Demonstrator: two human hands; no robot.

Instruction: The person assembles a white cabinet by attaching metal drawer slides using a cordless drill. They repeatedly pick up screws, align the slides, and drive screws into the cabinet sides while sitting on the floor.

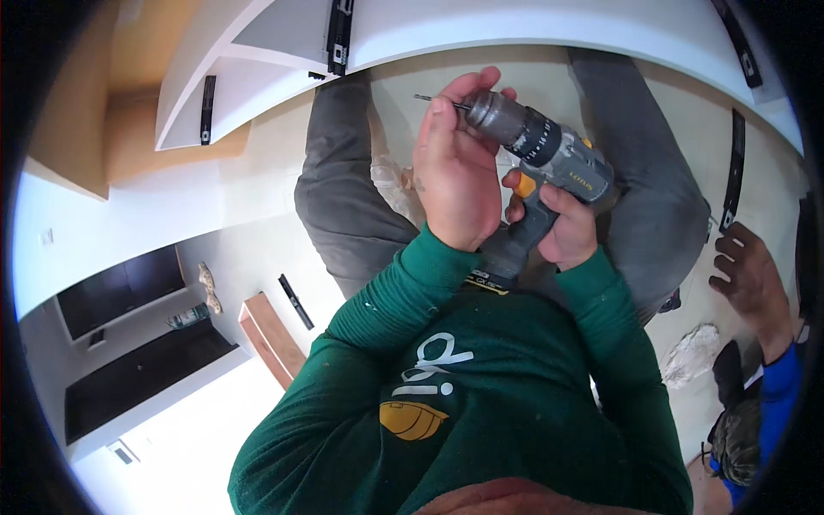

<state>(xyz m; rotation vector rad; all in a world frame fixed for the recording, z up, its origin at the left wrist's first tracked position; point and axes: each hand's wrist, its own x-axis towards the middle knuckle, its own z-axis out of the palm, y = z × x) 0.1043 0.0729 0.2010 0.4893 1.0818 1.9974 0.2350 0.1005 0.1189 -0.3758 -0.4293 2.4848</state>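
My drill (560,165), 2 o'clock: grey-black, orange trigger (524,185) | my sweater (541,378), 6 o'clock: green, yellow helmet print (414,421) | rail (340,39), 11 o'clock: black | co-worker's sleeve (781,386), 4 o'clock: blue

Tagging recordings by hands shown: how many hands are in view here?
3: left hand at the front end of the drill; right hand around its grip; a co-worker's hand at far right, near a black rail. Their other hand is not visible.

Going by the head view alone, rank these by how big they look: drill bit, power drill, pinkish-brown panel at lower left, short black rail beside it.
1. Power drill
2. Panel
Rail and drill bit: smallest, but nearness makes their order unsure.
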